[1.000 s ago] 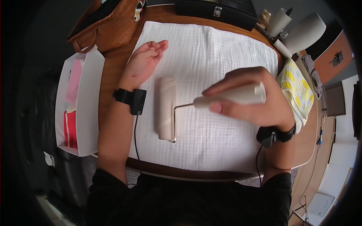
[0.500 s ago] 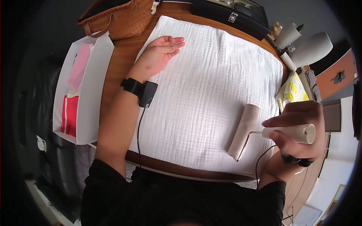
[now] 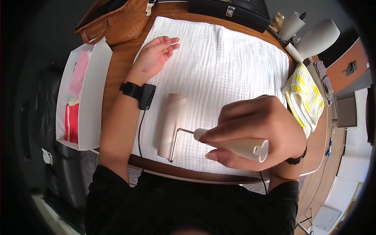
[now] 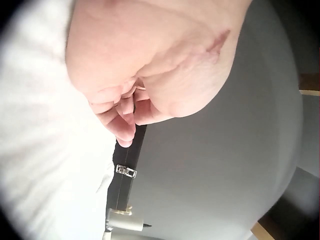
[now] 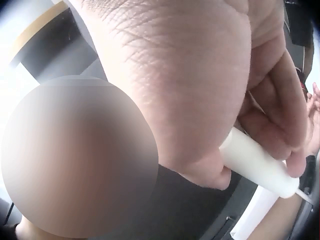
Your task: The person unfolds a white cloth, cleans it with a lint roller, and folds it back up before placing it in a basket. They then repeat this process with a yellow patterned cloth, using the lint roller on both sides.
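My right hand [image 3: 262, 125] grips the pale handle [image 3: 241, 148] of a lint roller [image 3: 172, 125], thumb on one side and fingers on the other. Its roll lies over the front left part of a white crinkled cloth [image 3: 223, 74], joined to the handle by a bent metal rod. In the right wrist view the white handle [image 5: 257, 162] shows between thumb and curled fingers. At the cloth's upper left, my left hand [image 3: 156, 56] rests with loosely bent fingers and holds nothing. The left wrist view shows that palm [image 4: 155, 55] beside the cloth.
A white box [image 3: 92, 98] with folded pink and red fabric stands at the left, below a brown woven bag [image 3: 125, 25]. Along the back is a black case [image 3: 231, 15]. A yellow-and-white cloth [image 3: 305, 98] lies at the right, near a white vase-like object [image 3: 319, 37].
The lint roller went from the cloth's left part to its right edge, then back left, now nearer the front edge. My left hand keeps its place on the cloth.
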`<state>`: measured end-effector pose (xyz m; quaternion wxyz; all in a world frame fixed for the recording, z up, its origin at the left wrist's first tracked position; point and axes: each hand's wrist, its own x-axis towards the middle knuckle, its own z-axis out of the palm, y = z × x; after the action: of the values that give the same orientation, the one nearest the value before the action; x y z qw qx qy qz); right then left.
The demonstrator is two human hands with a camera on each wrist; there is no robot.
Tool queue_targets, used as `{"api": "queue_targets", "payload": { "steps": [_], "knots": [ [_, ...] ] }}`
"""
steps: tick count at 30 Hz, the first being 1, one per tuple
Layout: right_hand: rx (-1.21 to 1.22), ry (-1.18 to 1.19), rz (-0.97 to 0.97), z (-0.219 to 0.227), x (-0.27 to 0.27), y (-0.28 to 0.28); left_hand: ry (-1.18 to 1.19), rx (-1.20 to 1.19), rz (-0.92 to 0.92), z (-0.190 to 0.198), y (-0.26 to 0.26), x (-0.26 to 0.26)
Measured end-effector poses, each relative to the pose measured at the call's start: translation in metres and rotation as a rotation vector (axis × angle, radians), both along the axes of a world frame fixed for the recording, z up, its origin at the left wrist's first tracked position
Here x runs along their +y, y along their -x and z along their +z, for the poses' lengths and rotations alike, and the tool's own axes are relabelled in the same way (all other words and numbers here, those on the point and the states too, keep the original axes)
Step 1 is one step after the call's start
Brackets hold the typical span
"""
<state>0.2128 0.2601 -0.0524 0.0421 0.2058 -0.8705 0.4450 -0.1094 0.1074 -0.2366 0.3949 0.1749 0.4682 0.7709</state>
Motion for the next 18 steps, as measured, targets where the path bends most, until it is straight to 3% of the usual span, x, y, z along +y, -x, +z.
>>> {"api": "queue_targets", "payload": {
  "steps": [3,6,12,18],
  "knots": [
    [0.019,0.011,0.027,-0.001,-0.003,0.001,0.002,-0.021,0.05,-0.003,0.0,-0.003],
    [0.064,-0.159,0.205,0.021,0.022,-0.014,-0.034,-0.002,0.019,-0.004,0.001,-0.002],
    [-0.06,-0.262,0.126,0.035,0.036,-0.039,-0.025,-0.037,0.075,-0.002,-0.002,0.0],
    [0.049,-0.152,0.122,0.024,0.015,-0.022,-0.015,0.059,0.023,-0.002,-0.001,-0.001]
  ]
}}
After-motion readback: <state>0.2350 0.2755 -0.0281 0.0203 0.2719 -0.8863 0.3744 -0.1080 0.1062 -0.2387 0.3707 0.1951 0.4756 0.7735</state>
